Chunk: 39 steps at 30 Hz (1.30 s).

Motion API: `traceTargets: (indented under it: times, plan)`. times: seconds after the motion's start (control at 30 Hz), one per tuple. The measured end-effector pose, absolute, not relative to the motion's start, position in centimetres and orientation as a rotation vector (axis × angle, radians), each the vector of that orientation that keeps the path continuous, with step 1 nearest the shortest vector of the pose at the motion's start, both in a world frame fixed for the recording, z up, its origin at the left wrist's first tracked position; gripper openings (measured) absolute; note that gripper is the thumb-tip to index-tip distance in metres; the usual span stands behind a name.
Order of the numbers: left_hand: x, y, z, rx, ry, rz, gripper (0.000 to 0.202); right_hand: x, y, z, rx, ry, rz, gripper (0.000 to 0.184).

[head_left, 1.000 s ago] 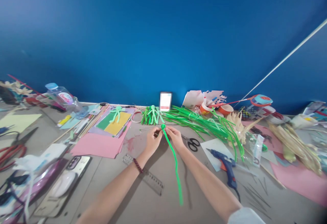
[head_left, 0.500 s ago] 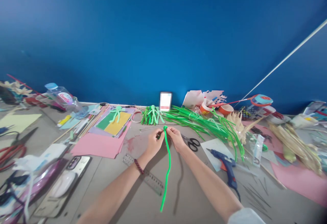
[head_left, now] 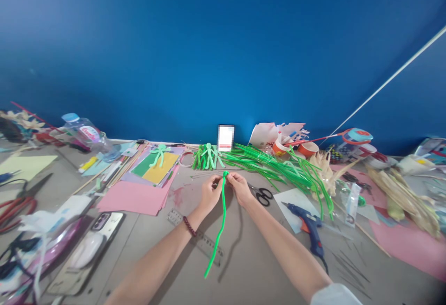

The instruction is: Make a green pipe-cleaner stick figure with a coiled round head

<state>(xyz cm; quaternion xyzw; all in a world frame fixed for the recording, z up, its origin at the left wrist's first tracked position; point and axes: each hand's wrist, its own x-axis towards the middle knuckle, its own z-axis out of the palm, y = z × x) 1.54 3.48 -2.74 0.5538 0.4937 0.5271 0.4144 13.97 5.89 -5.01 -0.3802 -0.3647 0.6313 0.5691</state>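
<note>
hangs from between the fingers toward the wearer as one long, wavy free length of green stem [head_left: 223,210], apparently not shaped yet along most of its run. passes above a see-through ruler [head_left: 206,245], lying below the left fingers and partly covered by the left wrist. is gathered at the upper end, right at the fingertips, into a small coil [head_left: 226,174]; looks begun there, judging by so much plain length, and far from finished.

pinched closed, thumb against forefinger, at the coil's left side with the left hand [head_left: 211,192]; likewise drawn together on its right side with the right hand [head_left: 241,191]. cannot tell exactly where each tip presses.

can see black-handled scissors [head_left: 264,197] just right of the right fingers. beyond the fingers and to the right, can make out a loose bundle of green stems [head_left: 289,173]; beyond and a little left, a pale green figure [head_left: 209,156] with bent limbs. farther back, above everything, meets a blue wall [head_left: 223,63].
</note>
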Motion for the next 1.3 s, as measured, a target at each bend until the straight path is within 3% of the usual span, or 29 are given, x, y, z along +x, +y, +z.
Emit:
traceTargets:
  times: [0.27, 0.57, 1.3]
  plan:
    - [1.3, 4.0, -2.3, 1.138, 1.063, 1.354, 0.02, 13.9, 5.9, -4.9, -0.851, -0.836, 1.519, 0.028]
    - [1.2, 4.6, -2.6, 0.904, 0.912, 1.143, 0.027, 14.1, 6.1, -4.8, -0.855, -0.81, 1.519, 0.024]
    - [1.0, 4.7, -2.3, 0.878, 0.882, 1.096, 0.019, 14.7, 6.1, -4.3, -0.802, -0.936, 1.69, 0.028]
